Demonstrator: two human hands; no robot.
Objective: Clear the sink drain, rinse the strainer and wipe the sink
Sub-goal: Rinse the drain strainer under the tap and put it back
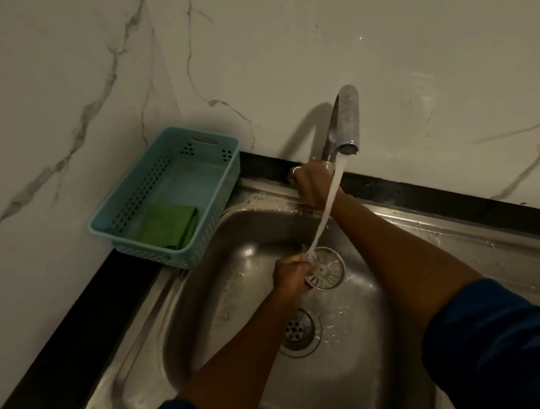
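The left hand (pixel 290 275) is pinching the strainer (pixel 327 269) under the stream (pixel 320 228), just beyond the drain (pixel 298 329). The right hand (pixel 310 182), farther beyond it, is gripping the tap (pixel 346 118). Slowly rotating the strainer would flush every slot.

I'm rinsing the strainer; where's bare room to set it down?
Bare: drainboard right of the basin; basket's far half beyond the cloth; black counter before the basket. Crowded: basin back: left hand, strainer, stream, right hand at the tap.

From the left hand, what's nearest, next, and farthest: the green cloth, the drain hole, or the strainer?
1. Strainer: held by the left hand.
2. Drain hole: close by, toward the person.
3. Green cloth: far left, inside the blue basket.
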